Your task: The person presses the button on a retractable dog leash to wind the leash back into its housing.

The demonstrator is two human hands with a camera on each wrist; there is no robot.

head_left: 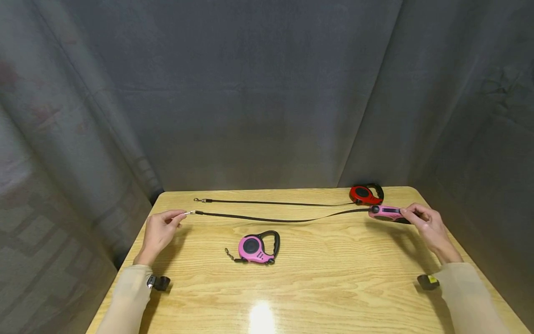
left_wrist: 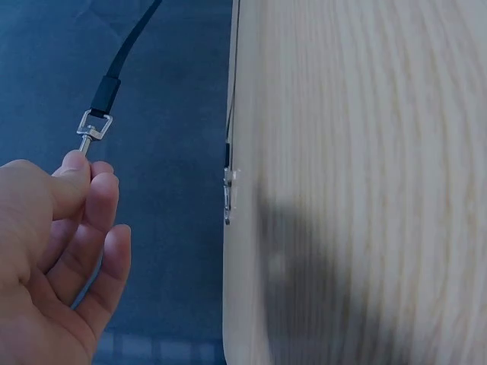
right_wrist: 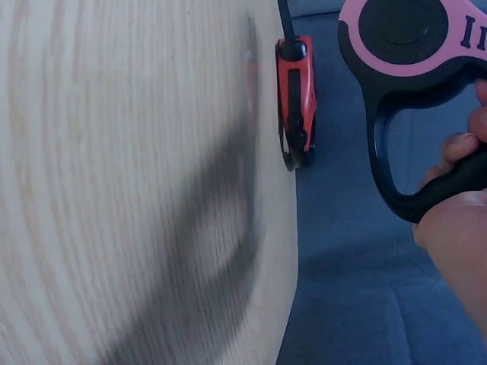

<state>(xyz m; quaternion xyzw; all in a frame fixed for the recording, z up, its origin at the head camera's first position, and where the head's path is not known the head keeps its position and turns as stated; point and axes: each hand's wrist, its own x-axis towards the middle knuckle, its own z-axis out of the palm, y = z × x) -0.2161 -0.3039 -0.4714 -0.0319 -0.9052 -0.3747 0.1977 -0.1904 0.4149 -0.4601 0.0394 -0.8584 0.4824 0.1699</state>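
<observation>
The left hand (head_left: 160,229) pinches the metal clip (left_wrist: 93,129) at the end of a black strap (head_left: 275,217) between thumb and fingertips, at the far left of the desk (head_left: 333,278). The right hand (head_left: 425,222) grips the handle of the pink leash reel (head_left: 385,213) at the far right, the strap stretched between them. A red leash reel (head_left: 365,195) lies just beyond, its strap pulled out leftward. Another pink reel (head_left: 254,249) lies in the middle, nearer.
</observation>
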